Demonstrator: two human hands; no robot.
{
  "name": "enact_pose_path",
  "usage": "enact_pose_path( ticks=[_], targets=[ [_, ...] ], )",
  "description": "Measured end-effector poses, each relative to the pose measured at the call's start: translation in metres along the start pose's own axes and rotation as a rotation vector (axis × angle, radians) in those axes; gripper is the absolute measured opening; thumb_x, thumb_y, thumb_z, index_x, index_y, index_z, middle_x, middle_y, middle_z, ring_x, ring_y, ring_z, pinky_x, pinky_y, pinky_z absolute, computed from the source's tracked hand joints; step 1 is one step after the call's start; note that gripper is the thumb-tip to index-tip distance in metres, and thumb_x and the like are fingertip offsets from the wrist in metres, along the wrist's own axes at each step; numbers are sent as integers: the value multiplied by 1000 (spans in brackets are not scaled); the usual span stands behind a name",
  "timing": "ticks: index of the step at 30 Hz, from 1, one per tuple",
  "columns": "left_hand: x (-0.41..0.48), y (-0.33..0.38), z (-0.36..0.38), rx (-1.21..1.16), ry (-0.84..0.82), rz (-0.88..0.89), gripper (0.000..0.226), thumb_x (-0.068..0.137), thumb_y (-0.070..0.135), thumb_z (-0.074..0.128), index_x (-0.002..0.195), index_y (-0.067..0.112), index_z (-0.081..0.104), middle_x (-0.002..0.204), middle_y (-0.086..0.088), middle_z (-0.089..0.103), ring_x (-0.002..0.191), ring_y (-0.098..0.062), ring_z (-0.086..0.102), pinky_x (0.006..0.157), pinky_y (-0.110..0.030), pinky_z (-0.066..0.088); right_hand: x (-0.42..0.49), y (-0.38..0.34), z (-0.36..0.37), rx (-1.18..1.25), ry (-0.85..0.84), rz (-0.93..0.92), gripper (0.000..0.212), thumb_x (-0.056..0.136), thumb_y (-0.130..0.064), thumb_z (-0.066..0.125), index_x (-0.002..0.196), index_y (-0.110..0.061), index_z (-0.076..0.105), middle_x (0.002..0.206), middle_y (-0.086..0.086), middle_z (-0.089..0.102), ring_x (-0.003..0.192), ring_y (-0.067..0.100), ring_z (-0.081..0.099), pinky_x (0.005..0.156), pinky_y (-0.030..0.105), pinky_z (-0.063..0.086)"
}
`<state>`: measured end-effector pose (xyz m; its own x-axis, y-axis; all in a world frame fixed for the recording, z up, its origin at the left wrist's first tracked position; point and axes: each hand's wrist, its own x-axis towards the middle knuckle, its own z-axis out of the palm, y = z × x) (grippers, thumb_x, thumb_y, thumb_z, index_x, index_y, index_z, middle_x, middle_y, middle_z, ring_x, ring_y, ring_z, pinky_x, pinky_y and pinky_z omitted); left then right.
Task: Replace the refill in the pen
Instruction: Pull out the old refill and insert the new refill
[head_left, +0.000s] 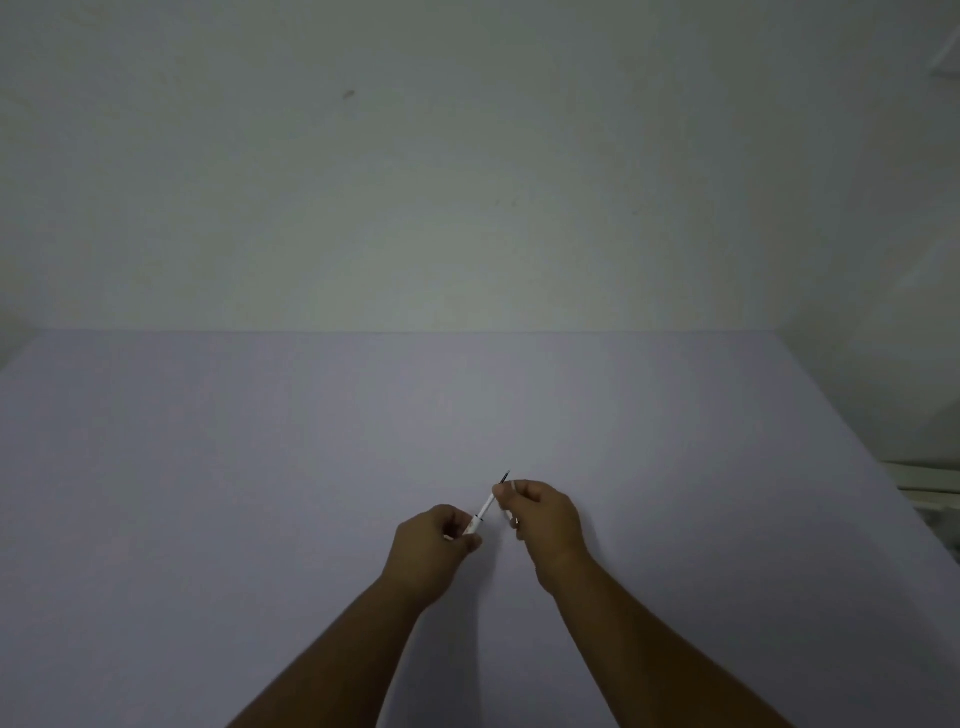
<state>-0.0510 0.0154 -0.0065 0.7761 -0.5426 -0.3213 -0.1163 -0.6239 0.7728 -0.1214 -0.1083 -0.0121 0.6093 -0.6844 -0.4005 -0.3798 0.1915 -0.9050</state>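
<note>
We are holding both hands low over pale lavender table (260, 493), near its centre. Left hand (434, 545) closing fingers around white pen barrel (474, 526). Refill (491, 500) is sticking out of barrel, slanting up-right, dark tip past right fingers. Right hand (543, 512) pinching refill near tip. Small white piece in right hand, too blurred to identify.
</note>
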Motion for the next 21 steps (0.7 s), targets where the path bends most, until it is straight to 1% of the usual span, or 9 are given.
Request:
enact_pose_path(
  ticks=[2, 4, 6, 8, 10, 13, 17, 19, 21],
  targets=[
    [0, 1, 0, 5, 8, 9, 8, 80, 22, 69, 78, 25, 61, 73, 15, 58, 67, 0, 53, 56, -12, 37, 0, -1, -2, -25, -48, -12, 18, 80, -30, 70, 67, -17, 68, 61, -1, 56, 56, 13, 46, 59, 27, 41],
    [0, 2, 0, 7, 11, 21, 8, 81, 22, 69, 80, 25, 62, 74, 12, 60, 68, -2, 53, 56, -12, 37, -2, 0, -1, -65, -109, -11, 16, 78, -28, 71, 64, -21, 68, 65, 1, 60, 55, 11, 48, 58, 27, 42],
    [0, 4, 0, 4, 9, 31, 7, 81, 21, 68, 80, 24, 61, 77, 9, 61, 68, -4, 54, 56, -13, 37, -4, 3, 0, -98, -134, -9, 15, 78, -28, 71, 64, -23, 68, 65, -1, 61, 53, 9, 49, 56, 24, 42],
    [-1, 5, 0, 3, 9, 36, 7, 82, 21, 68, 82, 23, 61, 79, 7, 61, 68, -5, 53, 56, -13, 38, -3, 6, -1, -79, -126, -6, 15, 79, -28, 70, 64, -24, 69, 60, -6, 60, 53, 8, 49, 55, 22, 42],
    [-1, 5, -1, -2, 8, 32, 9, 82, 21, 67, 89, 24, 62, 80, 6, 60, 68, -5, 53, 54, -14, 40, -1, 6, -3, -18, -72, 9, 14, 81, -27, 68, 68, -24, 70, 59, -7, 60, 56, 9, 50, 57, 23, 45],
    [-3, 4, -1, -32, -33, 11, 24, 83, 20, 65, 104, 32, 61, 84, 3, 61, 68, -11, 57, 50, -16, 42, 6, 1, -7, 135, 71, 55, 6, 84, -22, 67, 79, -20, 69, 68, -3, 62, 61, 12, 53, 68, 31, 51],
    [-5, 2, -1, -37, -55, 10, 26, 83, 20, 63, 102, 37, 62, 82, 3, 61, 67, -13, 57, 50, -19, 43, 13, -7, -13, 263, 157, 42, 8, 84, -23, 68, 86, -16, 70, 67, 0, 60, 61, 11, 52, 63, 22, 49],
    [-6, 2, -1, -37, -63, 10, 25, 83, 20, 64, 100, 38, 63, 81, 4, 61, 67, -13, 58, 52, -20, 44, 14, -9, -13, 298, 175, 42, 9, 83, -24, 68, 86, -16, 70, 70, 2, 62, 64, 12, 54, 66, 23, 51],
    [-7, 3, -2, -25, -69, 19, 25, 83, 21, 64, 99, 39, 63, 80, 6, 61, 66, -12, 57, 53, -18, 43, 16, -10, -13, 307, 176, 50, 14, 83, -25, 69, 91, -14, 71, 74, 3, 64, 67, 13, 57, 72, 27, 53]
  ],
)
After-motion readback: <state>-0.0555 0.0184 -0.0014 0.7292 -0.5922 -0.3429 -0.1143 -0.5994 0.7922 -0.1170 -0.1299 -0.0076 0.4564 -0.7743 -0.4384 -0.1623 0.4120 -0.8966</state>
